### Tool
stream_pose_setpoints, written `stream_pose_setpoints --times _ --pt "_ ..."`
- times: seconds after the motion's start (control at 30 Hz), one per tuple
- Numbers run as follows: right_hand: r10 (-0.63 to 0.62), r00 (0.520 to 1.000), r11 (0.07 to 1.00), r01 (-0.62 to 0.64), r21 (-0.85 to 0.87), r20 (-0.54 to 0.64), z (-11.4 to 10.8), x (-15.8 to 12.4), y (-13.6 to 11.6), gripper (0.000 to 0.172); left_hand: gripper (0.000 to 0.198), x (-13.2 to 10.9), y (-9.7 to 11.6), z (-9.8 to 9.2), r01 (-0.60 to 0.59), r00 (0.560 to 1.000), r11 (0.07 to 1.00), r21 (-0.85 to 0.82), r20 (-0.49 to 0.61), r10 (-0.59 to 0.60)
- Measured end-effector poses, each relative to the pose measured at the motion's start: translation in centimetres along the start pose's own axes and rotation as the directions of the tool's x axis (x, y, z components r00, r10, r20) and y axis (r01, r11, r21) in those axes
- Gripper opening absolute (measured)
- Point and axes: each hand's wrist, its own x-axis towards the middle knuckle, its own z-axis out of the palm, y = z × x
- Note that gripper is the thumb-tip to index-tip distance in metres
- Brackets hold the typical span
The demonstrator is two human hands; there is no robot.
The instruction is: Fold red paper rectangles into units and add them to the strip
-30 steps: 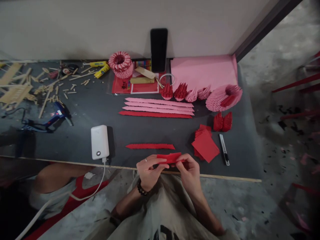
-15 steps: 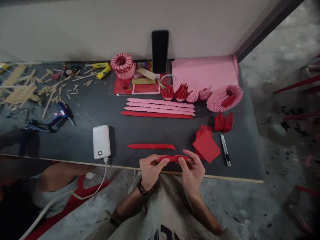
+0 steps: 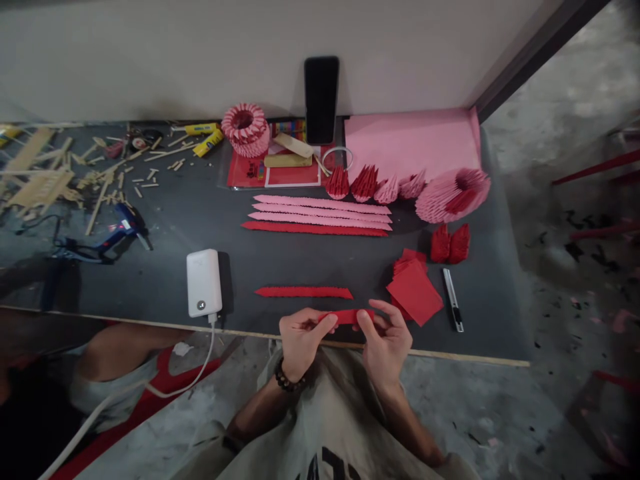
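Note:
A narrow folded piece of red paper (image 3: 347,317) is pinched between my two hands, just above the table's near edge. My left hand (image 3: 301,340) grips its left end between thumb and fingers. At the other end, my right hand (image 3: 387,343) presses its thumb on the paper, with the index finger raised a little. Beyond them lies a pointed red strip of nested folded pieces (image 3: 303,292). To the right is a loose pile of red paper rectangles (image 3: 415,290), with a utility knife (image 3: 453,300) beside it.
Pink strips (image 3: 320,210) and a longer red one (image 3: 315,229) lie further back. Behind stand folded-paper clusters (image 3: 364,183), a pink paper ring form (image 3: 453,195) and a phone (image 3: 321,100). At left are a power bank (image 3: 203,283), a glue gun (image 3: 120,230) and wooden sticks (image 3: 103,193).
The red paper's broad face is turned more into view and its right end has risen slightly. Both hands keep their grip; the whole view has shifted a little.

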Motion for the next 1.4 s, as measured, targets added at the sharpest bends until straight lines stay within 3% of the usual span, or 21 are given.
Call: stream_pose_setpoints --times 0.13,0.27,0.33,0.47,0.6,0.73,0.8,0.9,0.93,0.97,1.0,1.07,1.2,1.27,1.37,1.4 --pt "-0.021 1.000 0.999 0.021 0.024 0.001 0.7 -0.2 -0.2 0.044 0.026 -0.1 0.1 0.5 -0.032 0.999 0.999 0.000 -0.043 0.032" --pt "-0.008 0.987 0.994 -0.009 0.111 0.159 2.1 -1.4 -0.1 0.075 0.031 -0.4 0.2 1.5 -0.090 0.987 0.996 -0.022 -0.133 0.087" --pt "0.038 0.984 0.990 -0.061 0.129 0.174 2.7 -2.0 0.1 0.073 0.034 -0.6 0.2 1.8 -0.074 0.986 0.996 -0.057 -0.154 0.064" --pt "0.089 0.992 0.979 -0.103 0.177 0.087 3.2 -2.7 0.1 0.073 0.037 -1.0 0.0 1.9 0.028 0.993 0.984 -0.177 -0.111 -0.049" --pt "0.165 0.979 0.959 -0.188 0.213 0.120 2.8 -2.5 -1.0 0.090 0.032 -1.4 -0.2 1.5 0.010 0.999 0.973 -0.229 -0.038 -0.019" --pt "0.119 0.992 0.965 -0.108 0.237 -0.033 1.5 -1.3 -2.3 0.090 0.029 -1.8 -0.4 0.9 -0.024 1.000 0.983 -0.184 0.007 0.026" --pt "0.036 0.985 0.969 0.007 0.249 -0.171 0.5 -0.1 -2.6 0.075 0.031 -1.8 -0.3 0.6 -0.020 0.999 0.983 -0.180 -0.028 0.016" --pt "-0.140 0.914 0.937 0.247 0.247 -0.382 -1.0 1.1 -2.3 0.047 0.034 -1.4 0.0 0.1 -0.018 0.986 0.975 -0.221 -0.168 -0.020" --pt "-0.174 0.926 0.943 0.255 0.213 -0.335 -1.2 1.0 -2.0 0.039 0.034 -1.2 0.1 0.0 -0.013 0.980 0.971 -0.241 -0.195 -0.036" --pt "-0.174 0.969 0.967 0.202 0.157 -0.175 -1.2 0.7 -1.5 0.031 0.034 -1.1 0.2 -0.1 -0.004 0.979 0.966 -0.258 -0.198 -0.049" --pt "-0.096 0.993 0.993 0.091 0.079 0.067 -1.0 0.1 -1.0 0.029 0.034 -1.1 0.3 0.0 0.008 0.981 0.962 -0.272 -0.182 -0.059" --pt "-0.025 0.976 0.999 0.019 0.029 0.214 -0.2 -1.2 0.0 0.014 0.035 -1.2 0.4 0.0 0.030 0.991 0.960 -0.277 -0.119 -0.065" --pt "0.039 0.979 0.999 -0.041 0.002 0.201 1.2 -2.6 1.0 0.023 0.032 -1.0 0.3 -0.8 0.000 0.999 0.982 -0.189 -0.033 -0.006" --pt "0.090 0.982 0.995 -0.094 0.019 0.165 1.3 -2.3 0.9 0.029 0.042 -0.3 0.3 -1.8 -0.072 0.991 0.988 -0.134 0.104 0.086" --pt "0.148 0.972 0.981 -0.168 0.097 0.184 1.2 -1.7 0.4 0.038 0.064 1.2 0.5 -3.4 -0.192 0.923 0.981 0.005 0.341 0.179" --pt "0.157 0.967 0.977 -0.182 0.114 0.203 1.1 -1.6 0.3 0.040 0.057 1.7 0.6 -3.8 -0.249 0.905 0.968 0.046 0.367 0.215"
